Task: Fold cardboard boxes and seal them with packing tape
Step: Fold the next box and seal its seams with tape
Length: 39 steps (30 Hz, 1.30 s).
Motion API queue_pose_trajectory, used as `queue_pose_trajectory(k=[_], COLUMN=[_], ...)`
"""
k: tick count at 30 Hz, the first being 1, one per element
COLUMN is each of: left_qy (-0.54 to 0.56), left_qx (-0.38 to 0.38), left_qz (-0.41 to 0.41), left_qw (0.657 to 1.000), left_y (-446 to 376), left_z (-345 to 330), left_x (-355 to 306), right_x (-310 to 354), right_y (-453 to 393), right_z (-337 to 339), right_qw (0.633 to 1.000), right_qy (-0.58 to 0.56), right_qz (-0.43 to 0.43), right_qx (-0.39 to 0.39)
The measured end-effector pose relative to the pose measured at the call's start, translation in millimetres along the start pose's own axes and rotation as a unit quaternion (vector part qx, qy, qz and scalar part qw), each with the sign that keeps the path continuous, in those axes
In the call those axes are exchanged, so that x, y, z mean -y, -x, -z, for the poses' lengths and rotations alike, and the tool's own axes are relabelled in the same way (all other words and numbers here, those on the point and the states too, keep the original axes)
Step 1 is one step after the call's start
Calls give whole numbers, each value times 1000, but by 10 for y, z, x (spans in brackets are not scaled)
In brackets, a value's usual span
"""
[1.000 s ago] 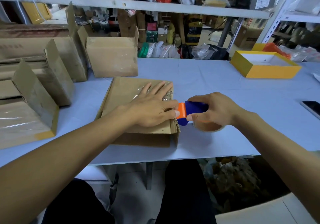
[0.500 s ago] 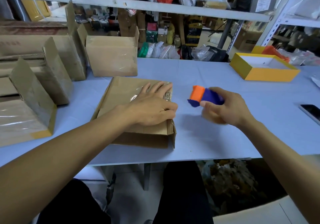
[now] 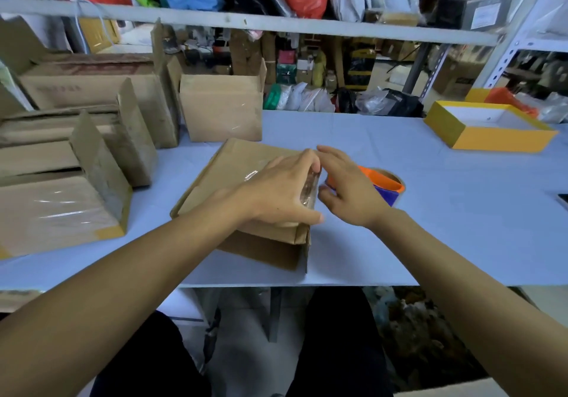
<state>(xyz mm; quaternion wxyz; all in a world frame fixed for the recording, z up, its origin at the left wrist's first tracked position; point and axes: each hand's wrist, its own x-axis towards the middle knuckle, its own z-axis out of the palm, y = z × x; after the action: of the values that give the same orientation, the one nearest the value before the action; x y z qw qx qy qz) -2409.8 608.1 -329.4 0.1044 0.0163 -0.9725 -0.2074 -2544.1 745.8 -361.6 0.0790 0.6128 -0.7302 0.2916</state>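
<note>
A flat brown cardboard box [image 3: 233,166] lies on the pale blue table [image 3: 445,227] in front of me, with clear tape shining along its top and right edge. My left hand [image 3: 276,191] rests on the box top, its fingertips on the taped right edge. The orange and blue tape dispenser [image 3: 384,184] with its roll sits on the table just right of the box. My right hand [image 3: 347,191] hovers between box and dispenser with relaxed, spread fingers, holding nothing and partly hiding the dispenser.
Several taped cardboard boxes [image 3: 61,206] are piled at the left, and one open box [image 3: 224,111] stands behind. A yellow tray-like box [image 3: 491,138] sits at the far right, a dark phone [image 3: 564,200] at the right edge. Shelving rises behind the table.
My right hand carried the dispenser away from the box edge, set it on the table and let go. My left hand slid toward the box's right edge.
</note>
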Motion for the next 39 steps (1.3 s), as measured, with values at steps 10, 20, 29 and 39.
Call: queue_pose_trajectory(k=[10, 20, 29, 39], left_qy=[-61, 178, 349, 318], left_qx=[-8, -194, -272, -311], left_qz=[131, 265, 216, 181], left_qw=[989, 928, 870, 877], left_y=[598, 797, 975, 954], left_z=[345, 115, 42, -30], left_x=[517, 443, 550, 535], right_x=[161, 583, 595, 601], right_y=[-102, -192, -182, -207], right_z=[-183, -509, -760, -862], right_qw=[995, 993, 974, 971], right_qy=[69, 77, 94, 31], right_qz=[13, -11, 59, 16], right_qx=[-68, -93, -198, -235])
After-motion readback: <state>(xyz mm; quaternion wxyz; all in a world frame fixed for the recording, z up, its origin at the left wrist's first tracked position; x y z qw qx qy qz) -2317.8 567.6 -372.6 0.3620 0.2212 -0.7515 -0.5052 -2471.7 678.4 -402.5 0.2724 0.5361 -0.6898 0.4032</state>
